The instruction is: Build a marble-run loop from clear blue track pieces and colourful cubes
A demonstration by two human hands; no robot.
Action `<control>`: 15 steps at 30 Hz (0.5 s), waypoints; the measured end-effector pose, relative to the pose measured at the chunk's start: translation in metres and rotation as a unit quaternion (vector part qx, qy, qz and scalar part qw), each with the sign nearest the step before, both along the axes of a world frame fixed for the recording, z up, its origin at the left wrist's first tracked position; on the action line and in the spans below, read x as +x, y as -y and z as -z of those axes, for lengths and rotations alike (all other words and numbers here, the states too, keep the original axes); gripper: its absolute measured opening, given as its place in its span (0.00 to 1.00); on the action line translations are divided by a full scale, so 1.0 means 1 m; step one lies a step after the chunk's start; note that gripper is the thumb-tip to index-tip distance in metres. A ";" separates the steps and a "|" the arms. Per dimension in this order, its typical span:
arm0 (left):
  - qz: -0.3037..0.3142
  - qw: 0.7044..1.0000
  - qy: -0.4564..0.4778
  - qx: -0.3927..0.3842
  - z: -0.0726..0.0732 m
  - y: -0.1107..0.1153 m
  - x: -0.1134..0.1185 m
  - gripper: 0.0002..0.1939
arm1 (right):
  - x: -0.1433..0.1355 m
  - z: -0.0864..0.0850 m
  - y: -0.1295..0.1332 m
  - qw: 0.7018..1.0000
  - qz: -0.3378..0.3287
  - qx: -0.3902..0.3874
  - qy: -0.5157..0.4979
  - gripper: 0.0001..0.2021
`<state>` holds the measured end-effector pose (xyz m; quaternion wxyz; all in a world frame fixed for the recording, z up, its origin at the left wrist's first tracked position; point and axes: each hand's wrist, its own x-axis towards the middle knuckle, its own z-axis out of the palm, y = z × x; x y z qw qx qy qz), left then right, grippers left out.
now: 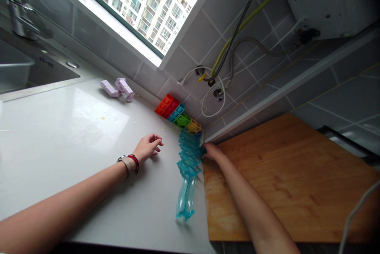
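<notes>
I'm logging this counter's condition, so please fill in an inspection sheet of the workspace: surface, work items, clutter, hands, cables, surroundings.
Surface: white countertop with window glare; wooden board on the right.
Work items: translucent teal piece lying beside the board; coloured blocks by its far end, near the tiled wall.
Clutter: lilac pieces near the sink; small yellow speck.
Hands: left hand loosely curled, no object seen in it; right hand at the teal piece's side, grip unclear.
Cables: looped white cable by the wall; pale cord at lower right.
Surroundings: window, faucet, yellow hose.
</notes>
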<state>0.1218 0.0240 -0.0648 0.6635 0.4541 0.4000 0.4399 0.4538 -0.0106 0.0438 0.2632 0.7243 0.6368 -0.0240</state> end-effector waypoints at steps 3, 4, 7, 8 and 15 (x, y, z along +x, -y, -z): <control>-0.005 0.998 -0.024 0.049 0.001 0.001 0.000 0.15 | -0.018 -0.023 -0.010 1.000 -0.002 0.000 0.008 0.17; -0.006 0.997 -0.035 0.071 0.002 0.001 0.000 0.15 | -0.028 -0.030 -0.016 1.000 -0.008 0.006 0.006 0.16; -0.002 0.988 -0.072 0.137 0.002 0.005 0.001 0.11 | -0.069 -0.046 -0.040 0.997 -0.050 0.046 -0.024 0.13; 0.002 0.984 -0.086 0.157 0.003 0.007 0.001 0.10 | -0.088 -0.049 -0.050 0.995 -0.072 0.062 -0.042 0.12; 0.046 0.964 -0.147 0.217 0.005 0.016 0.000 0.07 | -0.240 -0.047 -0.142 0.951 -0.206 0.131 -0.192 0.15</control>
